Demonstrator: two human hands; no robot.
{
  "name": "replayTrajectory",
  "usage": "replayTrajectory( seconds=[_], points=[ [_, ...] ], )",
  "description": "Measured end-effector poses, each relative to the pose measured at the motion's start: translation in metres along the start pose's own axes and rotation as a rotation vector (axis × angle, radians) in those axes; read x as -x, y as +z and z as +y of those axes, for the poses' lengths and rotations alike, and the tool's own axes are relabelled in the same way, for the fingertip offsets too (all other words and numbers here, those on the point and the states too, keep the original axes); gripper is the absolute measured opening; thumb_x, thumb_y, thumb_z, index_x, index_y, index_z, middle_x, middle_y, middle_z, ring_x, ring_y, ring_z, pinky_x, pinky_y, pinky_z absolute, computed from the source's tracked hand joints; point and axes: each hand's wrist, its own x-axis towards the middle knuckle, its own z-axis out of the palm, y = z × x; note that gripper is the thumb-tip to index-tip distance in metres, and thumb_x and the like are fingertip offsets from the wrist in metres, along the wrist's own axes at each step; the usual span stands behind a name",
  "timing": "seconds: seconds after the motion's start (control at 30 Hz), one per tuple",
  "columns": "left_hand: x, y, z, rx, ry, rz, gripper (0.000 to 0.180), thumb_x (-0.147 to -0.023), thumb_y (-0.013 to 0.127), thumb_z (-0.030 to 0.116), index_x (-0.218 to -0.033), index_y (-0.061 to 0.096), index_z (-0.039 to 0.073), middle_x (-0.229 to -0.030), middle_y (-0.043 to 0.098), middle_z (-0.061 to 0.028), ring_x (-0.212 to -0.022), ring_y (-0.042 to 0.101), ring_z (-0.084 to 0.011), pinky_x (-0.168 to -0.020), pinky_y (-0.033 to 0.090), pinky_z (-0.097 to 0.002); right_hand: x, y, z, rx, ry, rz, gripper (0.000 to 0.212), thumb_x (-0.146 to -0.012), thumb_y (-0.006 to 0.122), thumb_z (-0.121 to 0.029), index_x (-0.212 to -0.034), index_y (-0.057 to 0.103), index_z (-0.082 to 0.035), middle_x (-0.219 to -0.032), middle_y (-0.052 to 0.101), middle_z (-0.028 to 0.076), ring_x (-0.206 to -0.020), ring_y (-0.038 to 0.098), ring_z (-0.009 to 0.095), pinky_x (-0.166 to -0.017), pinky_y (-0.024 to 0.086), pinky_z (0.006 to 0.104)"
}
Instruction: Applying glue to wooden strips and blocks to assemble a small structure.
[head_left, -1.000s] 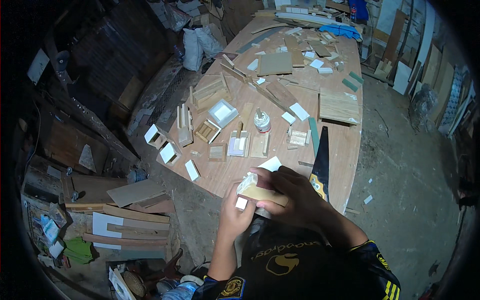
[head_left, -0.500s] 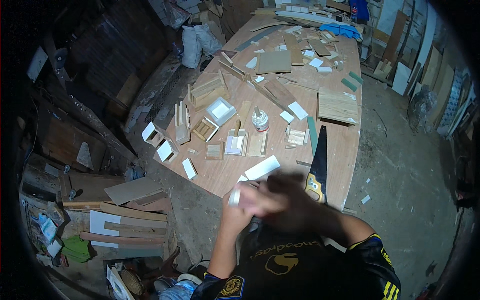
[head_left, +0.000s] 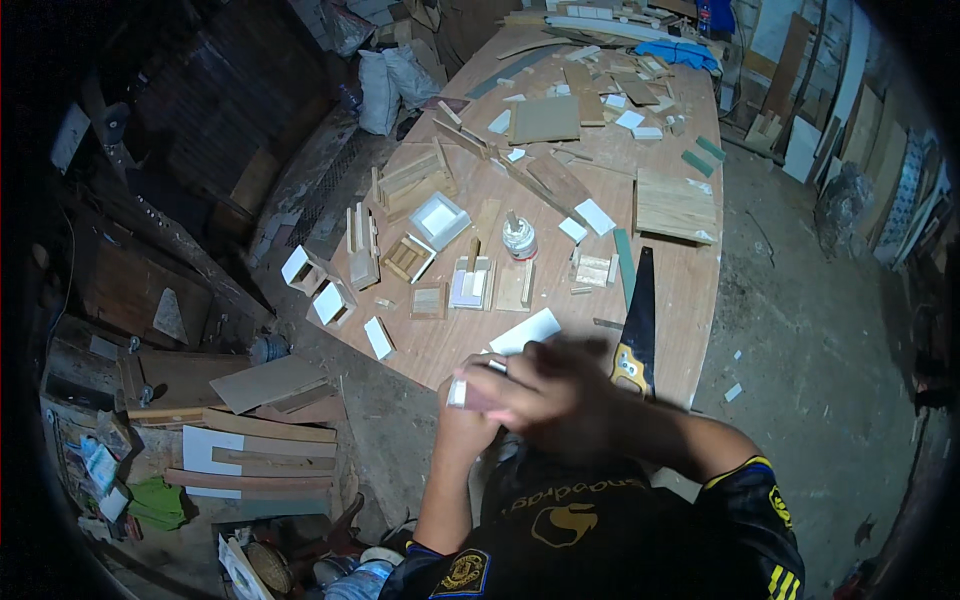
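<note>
Close to my body, at the table's near edge, my two hands meet over a small white-ended piece (head_left: 457, 393). My left hand (head_left: 466, 428) is closed around it from below. My right hand (head_left: 548, 392), partly smeared by motion, lies over the piece with its fingers bent. Under those fingers shows a reddish-brown flat surface (head_left: 480, 398); whether it is a separate sheet or part of the piece, I cannot tell. Just beyond lies a white board strip (head_left: 525, 332). A handsaw (head_left: 640, 310) with a yellow handle rests right of my hands.
The wooden table (head_left: 400, 345) carries small wooden boxes and frames, including a white-lined tray (head_left: 440, 221). A white jar with a brush (head_left: 519, 238) stands mid-table. Offcuts and a flat wooden box (head_left: 675, 205) lie farther off. Boards (head_left: 265, 450) are stacked at lower left.
My right hand has shifted slightly over the piece and is less blurred. The white end has moved a little left. Objects on the table stay put.
</note>
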Motion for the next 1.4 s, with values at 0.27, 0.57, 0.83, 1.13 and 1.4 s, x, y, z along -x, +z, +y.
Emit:
replayTrajectory(
  seconds=[0.27,0.57,0.83,1.13,1.4],
  points=[
    [-0.001,-0.001,-0.018,-0.177,0.097,-0.036,0.017,-0.066,0.063,0.002,-0.083,0.064,0.004,-0.081,0.066,-0.0142,-0.078,0.065,-0.0327,-0.071,0.050,-0.0382,-0.010,-0.003,0.017,0.098,-0.178,0.175,0.039,-0.072,0.070,-0.017,-0.109,0.057,-0.013,-0.074,0.055,0.008,-0.067,0.056,0.025,-0.056,0.046,0.0353],
    [-0.019,0.002,0.004,-0.109,0.027,0.064,0.017,-0.068,0.066,0.005,-0.083,0.060,-0.001,-0.079,0.064,-0.0182,-0.083,0.062,-0.0393,-0.071,0.049,-0.0429,-0.017,-0.001,0.013,-0.040,0.145,0.143,0.037,-0.074,0.070,-0.018,-0.108,0.058,-0.009,-0.075,0.053,0.009,-0.063,0.053,0.025,-0.054,0.045,0.0374],
    [-0.009,-0.007,-0.014,-0.215,0.062,-0.002,0.017,-0.069,0.065,0.007,-0.085,0.064,0.000,-0.084,0.065,-0.0187,-0.081,0.061,-0.0402,-0.077,0.047,-0.0478,-0.025,0.002,-0.004,0.061,0.103,-0.054,0.045,-0.074,0.071,-0.016,-0.115,0.053,-0.012,-0.077,0.054,0.009,-0.069,0.058,0.026,-0.054,0.046,0.0385],
    [-0.013,-0.007,-0.011,-0.085,-0.030,0.029,0.020,-0.070,0.063,0.001,-0.090,0.062,0.000,-0.087,0.064,-0.0199,-0.084,0.062,-0.0383,-0.074,0.049,-0.0438,-0.024,0.010,0.022,0.088,-0.261,0.108,0.036,-0.075,0.069,-0.020,-0.106,0.057,-0.006,-0.073,0.051,0.007,-0.068,0.056,0.026,-0.059,0.047,0.0358],
    [-0.021,-0.004,-0.003,-0.128,0.012,0.013,0.015,-0.068,0.061,0.000,-0.083,0.063,0.000,-0.080,0.064,-0.0179,-0.083,0.063,-0.0363,-0.074,0.049,-0.0422,-0.024,0.009,0.024,0.170,-0.068,0.141,0.026,-0.078,0.068,-0.022,-0.091,0.055,-0.003,-0.071,0.049,0.008,-0.066,0.054,0.024,-0.058,0.046,0.0363]
  ],
)
